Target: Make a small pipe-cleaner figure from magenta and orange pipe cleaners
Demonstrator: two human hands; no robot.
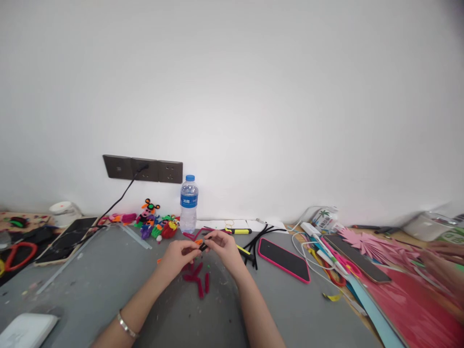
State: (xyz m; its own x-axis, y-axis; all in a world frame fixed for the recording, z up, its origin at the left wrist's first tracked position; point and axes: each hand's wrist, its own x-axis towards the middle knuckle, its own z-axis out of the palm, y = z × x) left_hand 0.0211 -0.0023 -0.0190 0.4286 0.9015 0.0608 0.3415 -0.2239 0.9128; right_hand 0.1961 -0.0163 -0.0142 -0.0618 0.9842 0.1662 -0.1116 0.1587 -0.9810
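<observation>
My left hand (180,254) and my right hand (224,245) meet over the grey table (108,285), fingers pinched together on a small black and orange pipe-cleaner piece (201,244). Several short red pipe-cleaner pieces (198,282) lie on the table just below my hands. A silver bracelet (126,326) circles my left wrist.
A water bottle (189,204) stands by the wall beside colourful pipe-cleaner figures (155,223). A pink-cased phone (283,258), black pipe cleaners (258,239) and a yellow marker (239,231) lie right of my hands. Another person's hand (440,263) works over pink paper at the far right. A tablet (67,240) lies left.
</observation>
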